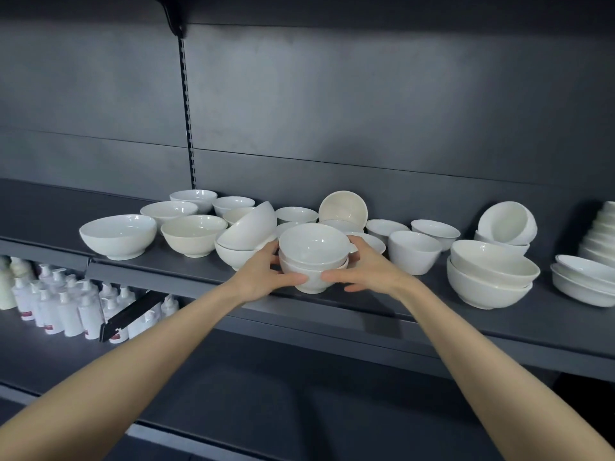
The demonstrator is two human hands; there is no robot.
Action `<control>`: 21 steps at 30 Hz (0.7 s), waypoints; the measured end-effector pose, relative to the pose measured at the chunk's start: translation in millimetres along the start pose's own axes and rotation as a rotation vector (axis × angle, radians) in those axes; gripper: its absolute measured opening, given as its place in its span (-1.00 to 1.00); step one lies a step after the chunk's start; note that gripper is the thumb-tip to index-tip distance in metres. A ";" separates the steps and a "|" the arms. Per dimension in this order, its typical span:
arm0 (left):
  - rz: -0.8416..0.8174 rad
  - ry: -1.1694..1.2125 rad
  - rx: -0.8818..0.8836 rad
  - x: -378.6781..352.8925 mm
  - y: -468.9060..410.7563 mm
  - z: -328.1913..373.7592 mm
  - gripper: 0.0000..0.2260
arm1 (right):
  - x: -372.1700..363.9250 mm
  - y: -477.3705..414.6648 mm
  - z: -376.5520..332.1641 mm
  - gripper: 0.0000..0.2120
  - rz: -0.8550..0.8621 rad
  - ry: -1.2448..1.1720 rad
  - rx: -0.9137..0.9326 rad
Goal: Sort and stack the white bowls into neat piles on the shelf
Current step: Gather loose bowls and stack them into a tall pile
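So both hands are wrapped around a small stack of white bowls (pixel 311 271) right at the front edge of the shelf (pixel 549 314), pretty much dead centre. The left hand (pixel 263 277) cups the left side with the thumb across the front. The right hand (pixel 362 271) mirrors it on the right side, fingers curled round the back. The two thumbs nearly meet on the lowest bowl. Can't tell if the stack's foot is actually sitting on the shelf or just above it.

The rest of the shelf is kind of a mess of loose white bowls:
- A big wide bowl (pixel 118 236) stands at the far left, with a cream-ish one (pixel 193 234) just beside it.
- A tilted bowl (pixel 248 227) leans into another bowl, touching the left hand's side of the stack.
- Behind the stack, a cream bowl (pixel 342 207) is tipped on its side, with its opening facing the camera.
- To the right there's a deep bowl (pixel 414 251), then a pair of large nested bowls (pixel 489 277), with a tipped bowl (pixel 507 222) perched on another behind them.
- At the far right edge is a tall pile (pixel 602 234) with some shallow dishes (pixel 585 277) in front of it.

On the lower shelf to the left there's a bunch of white pump bottles (pixel 66 304).
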State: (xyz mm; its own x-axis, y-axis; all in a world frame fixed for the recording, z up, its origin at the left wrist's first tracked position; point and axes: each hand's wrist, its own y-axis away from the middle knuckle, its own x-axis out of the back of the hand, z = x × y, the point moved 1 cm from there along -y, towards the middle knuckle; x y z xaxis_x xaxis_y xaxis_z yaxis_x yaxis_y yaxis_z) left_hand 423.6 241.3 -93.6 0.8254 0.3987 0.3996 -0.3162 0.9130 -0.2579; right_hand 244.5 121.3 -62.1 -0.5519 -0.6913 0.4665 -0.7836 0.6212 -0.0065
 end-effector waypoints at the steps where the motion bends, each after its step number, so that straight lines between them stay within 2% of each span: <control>1: 0.002 0.000 -0.001 0.1 1.2 1.0 -0.20 | -2.0 -0.2 1.8 -0.33 0.005 -0.025 0.019; 9: 0.043 0.049 -0.017 -4.1 8.2 11.1 -0.50 | -5.2 -0.9 5.2 -0.50 0.087 -0.112 0.150; 12: 0.069 0.051 -0.018 -5.6 8.4 15.3 -0.50 | -0.3 0.1 3.7 -0.48 0.110 -0.115 0.159; 15: 0.122 0.051 -0.031 -3.2 7.2 30.2 -0.52 | 11.7 1.3 -8.1 -0.37 0.147 -0.087 0.175; 21: 0.289 -0.056 -0.126 31.0 -0.1 74.8 -0.48 | 29.7 -8.9 -63.6 -0.35 0.178 -0.020 0.347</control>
State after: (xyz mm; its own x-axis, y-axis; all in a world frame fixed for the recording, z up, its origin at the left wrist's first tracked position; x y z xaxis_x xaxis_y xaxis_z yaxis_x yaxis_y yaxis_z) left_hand 414.2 260.1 -15.3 0.6821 0.6472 0.3404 -0.4703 0.7447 -0.4735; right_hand 253.2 118.7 8.0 -0.6907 -0.5928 0.4141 -0.7231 0.5727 -0.3862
